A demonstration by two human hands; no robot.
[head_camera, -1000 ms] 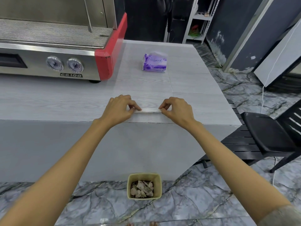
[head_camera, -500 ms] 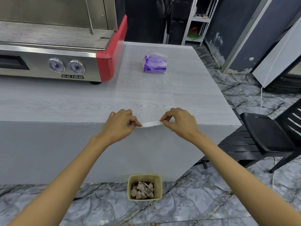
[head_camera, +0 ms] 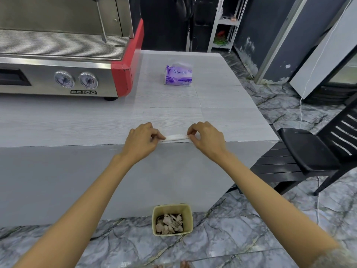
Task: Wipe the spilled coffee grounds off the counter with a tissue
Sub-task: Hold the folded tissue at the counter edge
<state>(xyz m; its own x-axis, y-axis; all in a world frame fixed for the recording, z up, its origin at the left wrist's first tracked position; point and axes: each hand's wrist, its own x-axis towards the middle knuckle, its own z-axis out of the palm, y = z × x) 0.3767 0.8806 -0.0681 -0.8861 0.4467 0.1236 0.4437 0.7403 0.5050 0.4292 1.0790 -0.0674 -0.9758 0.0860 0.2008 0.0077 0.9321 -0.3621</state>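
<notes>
The left hand (head_camera: 143, 141) pinches one end of the tissue (head_camera: 176, 137) between thumb and forefinger, its other fingers curled under. The right hand (head_camera: 207, 141) pinches the opposite end in the same way. Between them the tissue is drawn into a narrow, flattened white strip lying on the counter (head_camera: 96, 124) right at its front edge.

The step looks like gathering the wiped-up grounds inside the folded tissue before disposal. To do it well, both pinches should stay firm and level so the fold stays closed. The strip should be lifted rather than dragged over the edge, so that nothing spills down the counter's face. The small bin (head_camera: 154, 219) stands on the floor almost directly below, so a short, steady carry downward should be enough.

No loose coffee grounds can be made out on the pale wood-grain surface. Whether any lie inside the fold is hidden. The pads of the pinching fingers are turned away from the camera. The bin holds crumpled pale scraps flecked with dark, too small to identify for certain. Farther back on the counter sits a purple tissue pack (head_camera: 178, 75). An espresso machine (head_camera: 58, 74) is cut off at the left and top edges of the picture.
</notes>
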